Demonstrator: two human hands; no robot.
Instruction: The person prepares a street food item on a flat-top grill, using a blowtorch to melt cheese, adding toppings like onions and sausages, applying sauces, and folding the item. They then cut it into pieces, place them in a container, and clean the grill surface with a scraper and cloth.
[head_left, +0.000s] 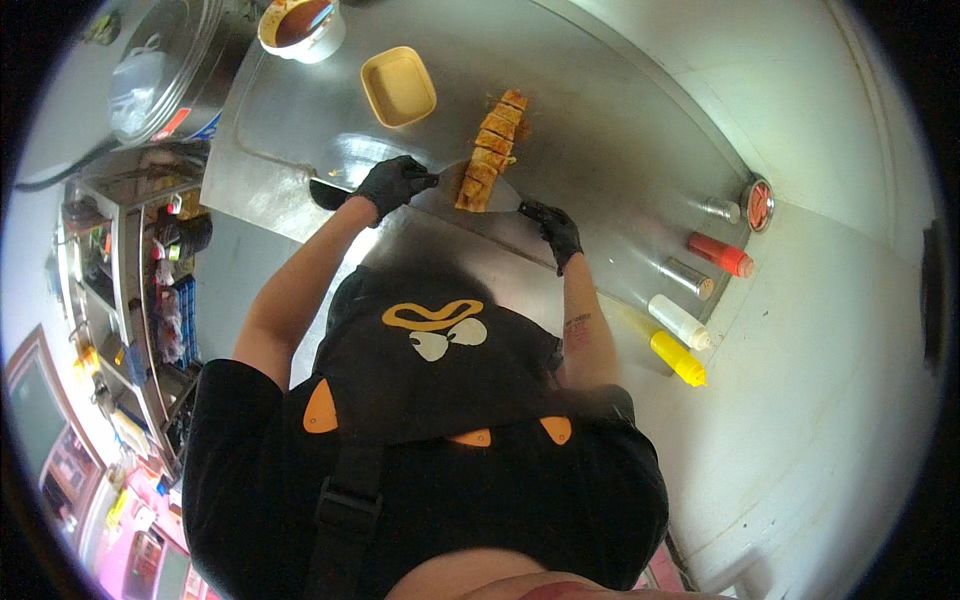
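My left hand (390, 187), in a black glove, grips the black handle (328, 194) of a broad metal blade (448, 182), probably a spatula or wide knife. The blade's visible parts show on both sides of the near end of a browned, sliced roll of food (491, 146). That end appears to rest on the blade. My right hand (553, 229), also black-gloved, pinches at the blade's right end; whether it holds a second handle there, I cannot tell. Cut into several pieces, the roll stretches away from me over the steel worktop (592, 142).
Beyond the left hand sit a tan rectangular container (399, 86) and a white tub (319, 46) of reddish-brown sauce. Along the right side lie red (716, 253), white (677, 320) and yellow (675, 356) squeeze bottles, with metal-bodied shakers (686, 277). A metal shelf rack (124, 247) stands left.
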